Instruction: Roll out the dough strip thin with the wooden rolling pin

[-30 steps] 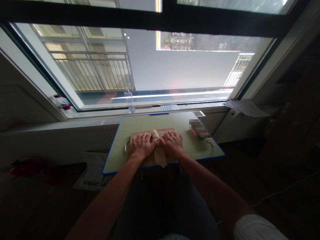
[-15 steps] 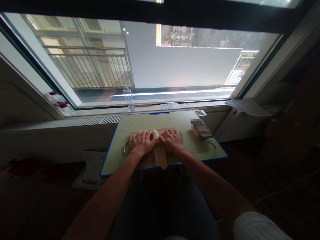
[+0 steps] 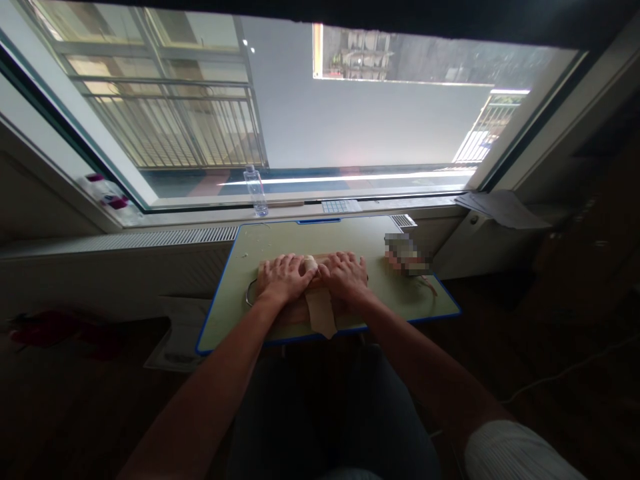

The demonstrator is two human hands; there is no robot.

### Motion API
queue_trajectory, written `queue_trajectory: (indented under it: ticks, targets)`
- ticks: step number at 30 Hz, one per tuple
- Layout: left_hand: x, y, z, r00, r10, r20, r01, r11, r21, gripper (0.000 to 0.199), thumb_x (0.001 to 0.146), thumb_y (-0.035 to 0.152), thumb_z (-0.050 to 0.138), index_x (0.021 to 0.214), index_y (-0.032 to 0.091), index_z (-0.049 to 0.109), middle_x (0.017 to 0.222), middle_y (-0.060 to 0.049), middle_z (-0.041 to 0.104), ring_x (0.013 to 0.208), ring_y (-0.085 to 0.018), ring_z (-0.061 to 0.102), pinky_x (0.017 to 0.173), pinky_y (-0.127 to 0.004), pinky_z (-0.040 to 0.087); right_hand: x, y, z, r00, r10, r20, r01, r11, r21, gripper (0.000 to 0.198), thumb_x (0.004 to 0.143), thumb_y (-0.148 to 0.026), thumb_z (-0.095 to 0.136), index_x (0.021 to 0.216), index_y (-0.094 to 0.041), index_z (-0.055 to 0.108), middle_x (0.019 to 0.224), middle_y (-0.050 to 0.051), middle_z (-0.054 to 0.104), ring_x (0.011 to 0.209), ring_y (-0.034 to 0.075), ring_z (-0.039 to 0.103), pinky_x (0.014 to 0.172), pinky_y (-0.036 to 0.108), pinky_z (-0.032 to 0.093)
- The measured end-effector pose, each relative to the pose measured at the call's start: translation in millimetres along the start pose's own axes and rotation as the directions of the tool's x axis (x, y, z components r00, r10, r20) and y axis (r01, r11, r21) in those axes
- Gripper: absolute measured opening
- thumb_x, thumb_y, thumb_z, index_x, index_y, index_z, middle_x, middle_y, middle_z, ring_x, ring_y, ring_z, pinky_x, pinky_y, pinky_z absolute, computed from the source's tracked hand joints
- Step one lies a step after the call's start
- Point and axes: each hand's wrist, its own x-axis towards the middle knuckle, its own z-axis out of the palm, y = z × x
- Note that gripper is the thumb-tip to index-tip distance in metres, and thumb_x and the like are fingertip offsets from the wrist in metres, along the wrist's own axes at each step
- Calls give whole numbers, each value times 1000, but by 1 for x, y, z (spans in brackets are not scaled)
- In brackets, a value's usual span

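Note:
My left hand and my right hand lie palm down, side by side, over a wooden board. The fingers of both are stretched forward and slightly spread, and the thumbs point inward. Between the thumbs shows a pale lump of what looks like dough. From below the hands a flat dough strip runs toward me and hangs past the board's near edge. A narrow brown band crosses between lump and strip; whether it is a rolling pin under my palms is hidden.
The board rests on a small green table with a blue rim. A blurred-out object lies at its right side. White crumbs dot the far left. On the windowsill stand a clear bottle and a bottle with purple parts; papers lie right.
The view has shifted, so window and table sit slightly higher. Both hands keep nearly the same place over the board, and a little less of the pale lump shows between them.

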Motion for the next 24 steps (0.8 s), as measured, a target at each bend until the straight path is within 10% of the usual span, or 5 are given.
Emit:
queue_trajectory:
  ticks: [24]
  targets:
    - [-43, 1, 20, 958, 57, -282, -58, 998, 6, 53, 106, 38, 38, 148, 25, 68, 160, -13, 62, 150, -34, 51, 131, -64, 28, -39, -2, -7, 995, -30, -96, 30, 1000, 5, 40, 113, -45, 42, 124, -24, 73, 142, 13, 71, 136, 32, 53, 121, 54, 27]
